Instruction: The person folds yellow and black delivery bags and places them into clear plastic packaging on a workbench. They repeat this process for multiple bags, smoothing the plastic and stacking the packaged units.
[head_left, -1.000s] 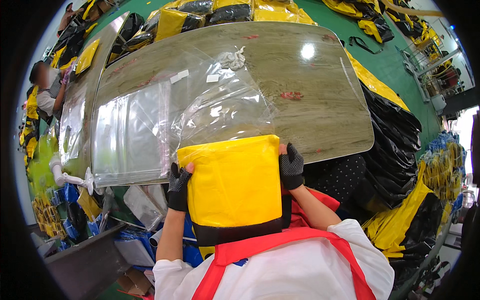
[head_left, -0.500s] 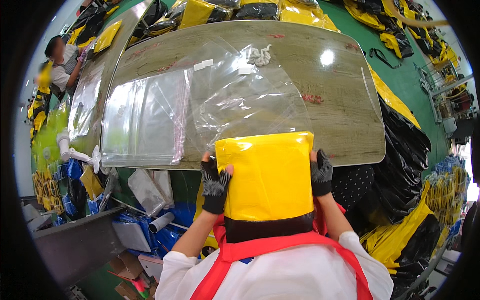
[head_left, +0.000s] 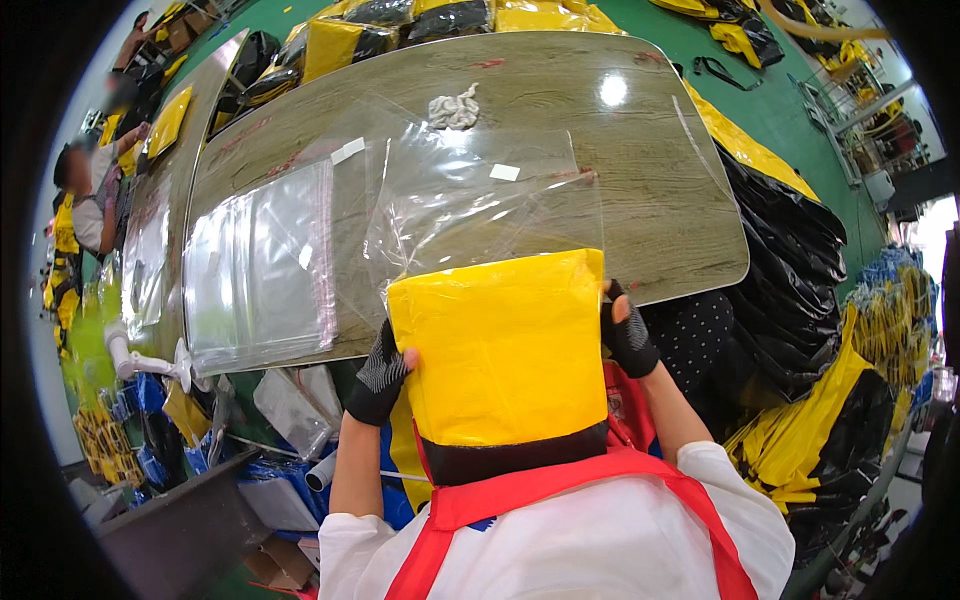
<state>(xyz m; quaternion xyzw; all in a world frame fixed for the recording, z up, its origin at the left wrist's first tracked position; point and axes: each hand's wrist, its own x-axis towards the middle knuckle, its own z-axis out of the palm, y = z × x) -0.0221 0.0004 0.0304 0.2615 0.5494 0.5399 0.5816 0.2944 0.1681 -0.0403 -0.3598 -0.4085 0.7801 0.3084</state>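
The person held a flat folded yellow bag with a black band along its lower edge point(head_left: 500, 350) upright between both hands, just short of the near edge of the grey wood-grain bench point(head_left: 660, 190). The left hand point(head_left: 380, 375), in a dark dotted fingerless glove, gripped the bag's left edge with the fingers point(head_left: 405, 358) curled over it near the middle of that side; the right hand point(head_left: 628, 335), gloved the same way, clamped the right edge higher up, close to the top corner. So the bag lay directly between the two hands, its long axis running from six to twelve o'clock, and neither hand was clearly nearer, since both already held it. At twelve o'clock from the bag's top edge, touching or just overlapping it, lay a loose clear plastic sleeve with a small white label point(head_left: 480, 190) on the bench; whether its open mouth faced the bag could not be told. At ten o'clock sat a stack of clear plastic sleeves point(head_left: 260, 270), and far off at twelve o'clock a crumpled white scrap point(head_left: 455, 108). Piles of yellow and black bags point(head_left: 790, 290) hung off the bench at three o'clock. Another person point(head_left: 85, 200) worked at the far left. Compared with half a second earlier, the bag sat in much the same grip but slightly higher against the bench edge, its top now reaching the loose sleeve, and the view had swung a little to the right.
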